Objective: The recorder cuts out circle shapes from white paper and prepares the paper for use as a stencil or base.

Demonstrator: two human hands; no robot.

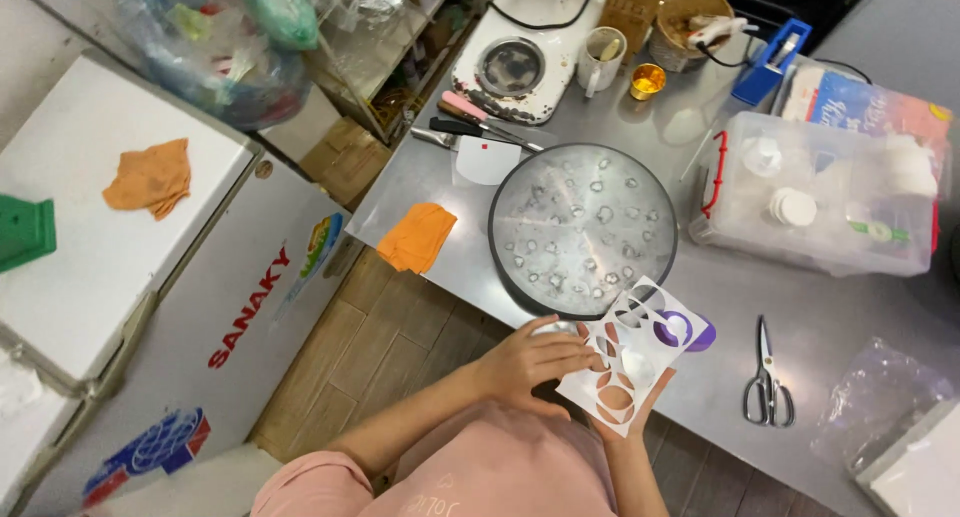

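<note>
Cloth (417,236): orange, up-left of the hands.
Left hand (533,363): fingers pinching the sheet's (637,354) left edge.
Right hand (628,409): under the sheet, holding it.
Tray (582,227): round, just above both hands.
Scissors (767,376): right of the hands.

I wear a soft pink top with short sleeves, faint pale lettering across its chest, just below my left hand (530,365). Both forearms are bare from the sleeves down. My right hand (628,409) has no glove, and neither wrist shows a watch.
</note>
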